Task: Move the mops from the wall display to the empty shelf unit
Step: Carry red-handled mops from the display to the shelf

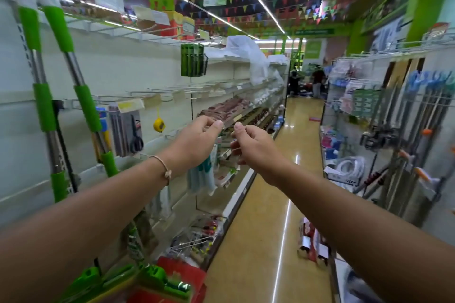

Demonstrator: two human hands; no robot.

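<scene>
Two mops with green-and-steel handles (pixel 41 96) (pixel 81 86) lean against the white shelf unit (pixel 128 61) on my left; their green heads (pixel 147 278) rest low near the floor. More mops with blue tops hang on the wall display (pixel 428 96) at the right of the aisle. My left hand (pixel 197 140) and my right hand (pixel 253 147) reach out in front of me over the aisle, close together, fingers loosely curled and apart. Neither hand holds anything.
Hooks with scissors (pixel 135 135), a yellow tape measure (pixel 159 125) and packets line the left shelving. A shiny tan floor (pixel 270 216) runs down the aisle. Boxes (pixel 312 241) sit on the floor at the right. People stand far down the aisle (pixel 317 79).
</scene>
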